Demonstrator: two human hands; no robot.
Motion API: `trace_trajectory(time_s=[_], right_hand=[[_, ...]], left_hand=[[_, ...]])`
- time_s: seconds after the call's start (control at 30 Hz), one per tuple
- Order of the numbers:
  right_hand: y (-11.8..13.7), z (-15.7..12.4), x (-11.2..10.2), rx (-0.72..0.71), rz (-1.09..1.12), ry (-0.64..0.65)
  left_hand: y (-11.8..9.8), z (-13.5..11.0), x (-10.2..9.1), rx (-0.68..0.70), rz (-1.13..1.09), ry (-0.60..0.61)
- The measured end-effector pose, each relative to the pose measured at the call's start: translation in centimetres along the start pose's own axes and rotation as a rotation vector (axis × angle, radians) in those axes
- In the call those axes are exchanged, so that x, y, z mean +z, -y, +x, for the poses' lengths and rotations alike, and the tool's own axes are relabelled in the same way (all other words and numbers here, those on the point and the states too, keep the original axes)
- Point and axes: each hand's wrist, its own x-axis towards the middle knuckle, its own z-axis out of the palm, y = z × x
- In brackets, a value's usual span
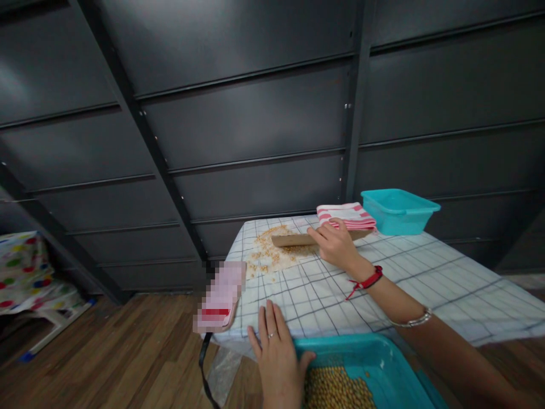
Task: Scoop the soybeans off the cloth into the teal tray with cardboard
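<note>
My right hand (336, 247) grips a long brown cardboard strip (293, 240), held low over the table with its edge among the scattered grains. Small yellow grains (266, 247) lie loosely spread on the far left part of the checked tablecloth (306, 287). Nearer to me, my left hand (276, 352) has its fingers spread at the table's front edge, with the thumb over the rim of a teal basin (383, 355). Inside that basin lies a heap of tan-yellow beans (336, 386). The basin's near side is cut off by the frame.
A second teal basin (398, 218) stands at the far right of the table, beside a folded pink-and-white striped cloth (347, 213). A pink, blurred-out device (223, 295) with a black strap sits at the left edge. Dark metal panels (255, 125) rise behind.
</note>
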Motion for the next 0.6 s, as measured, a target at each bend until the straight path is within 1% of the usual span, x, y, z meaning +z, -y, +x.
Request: trace_trajectory(time_s=[0.1, 0.17, 0.27, 0.37, 0.5, 0.6], right_hand=[[-0.26, -0.03, -0.30, -0.024, 0.001, -0.064], [-0.39, -0.08, -0.39, -0.014, -0.007, -0.089], [-0.46, -0.14, -0.39, 0.023, -0.022, -0.063], [-0.50, -0.14, -0.41, 0.009, -0.016, -0.041], [-0.77, -0.15, -0.66, -0.040, 0.009, -0.088], [-1.07, -0.26, -0.81, -0.024, 0.029, -0.105]], left_hand=[[-0.03, 0.02, -0.17, 0.004, 0.011, -0.006], [0.01, 0.02, -0.18, 0.011, 0.006, -0.013], [0.08, -0.01, -0.07, 0.016, 0.008, -0.025], [0.10, -0.01, 0.09, 0.020, 0.021, -0.032], [0.19, 0.01, 0.17, 0.015, 0.014, -0.025], [0.25, 0.01, 0.13, 0.022, 0.006, -0.025]])
